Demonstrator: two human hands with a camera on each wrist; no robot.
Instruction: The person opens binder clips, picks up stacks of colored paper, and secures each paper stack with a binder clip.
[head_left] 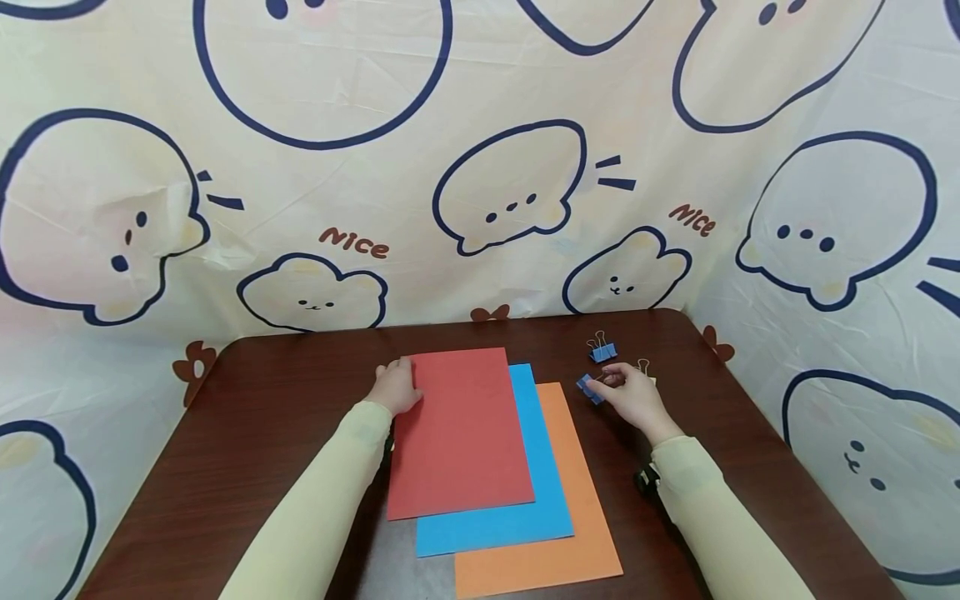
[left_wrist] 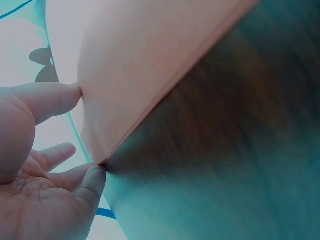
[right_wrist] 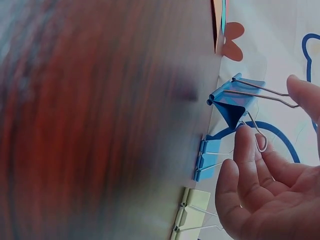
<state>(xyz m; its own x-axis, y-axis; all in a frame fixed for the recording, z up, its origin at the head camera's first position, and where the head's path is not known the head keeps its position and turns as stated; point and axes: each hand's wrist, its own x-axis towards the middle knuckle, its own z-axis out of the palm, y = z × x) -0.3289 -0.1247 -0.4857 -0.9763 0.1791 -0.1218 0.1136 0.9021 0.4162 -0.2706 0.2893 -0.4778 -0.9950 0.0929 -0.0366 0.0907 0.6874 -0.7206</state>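
Blue clip [head_left: 587, 388] held in right fingers [right_wrist: 244, 150]; backdrop [head_left: 405, 196] reads "Nice" twice

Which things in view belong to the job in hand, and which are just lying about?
In the job, as far as I can judge:
red sheet, left hand at its edge
blue binder clip, pinched in right hand
blue sheet and orange sheet, partly under the red sheet

Lying about, perhaps spares:
second blue clip, on the table
yellow clip, untouched

Matt paper, glossy metal before you.
Your sheets [head_left: 459, 433]: smooth. Clips [right_wrist: 230, 115]: coated metal; handles [right_wrist: 260, 96], bare wire. Table [head_left: 285, 400]: wood-grain, low sheen. Backdrop [head_left: 510, 283]: creased, cloth or plastic unclear. Your sleeves [head_left: 322, 500]: matt cloth.
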